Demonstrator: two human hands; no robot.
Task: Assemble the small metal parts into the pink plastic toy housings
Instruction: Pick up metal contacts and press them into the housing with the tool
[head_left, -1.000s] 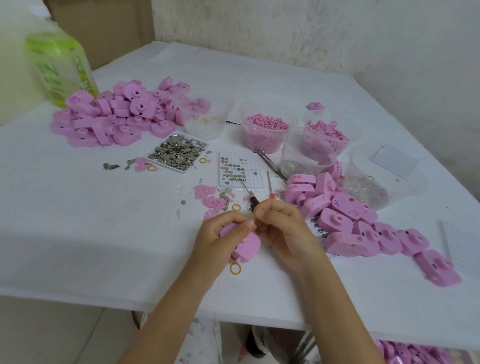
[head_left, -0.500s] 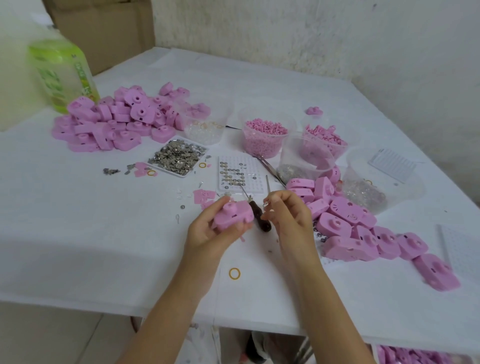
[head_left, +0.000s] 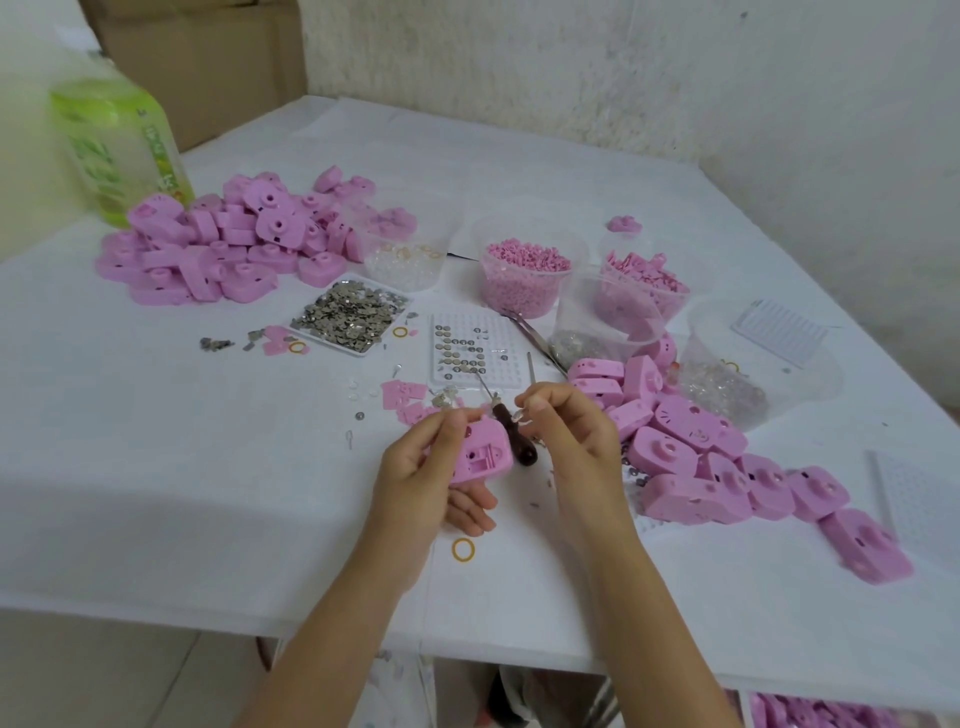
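My left hand (head_left: 426, 475) grips a pink toy housing (head_left: 480, 451) above the table, its open underside turned toward me. My right hand (head_left: 569, 431) sits just right of it, thumb and forefinger pinched on a tiny metal part (head_left: 518, 413). A dark-handled pick tool (head_left: 511, 434) lies on the table between the two hands. A white tray of metal pieces (head_left: 349, 314) sits beyond, beside a white grid plate with small discs (head_left: 475, 356).
Pink housings are piled at the far left (head_left: 234, 244) and along the right (head_left: 717, 457). Clear tubs of pink bits (head_left: 524, 275) and clear parts (head_left: 737, 374) stand behind. A green bottle (head_left: 117, 145) is far left. A yellow ring (head_left: 463, 549) lies near the front edge.
The left hand lifted the housing off the table and rotated it so its underside faces me. The right hand drew slightly apart from it, still pinching a small part.
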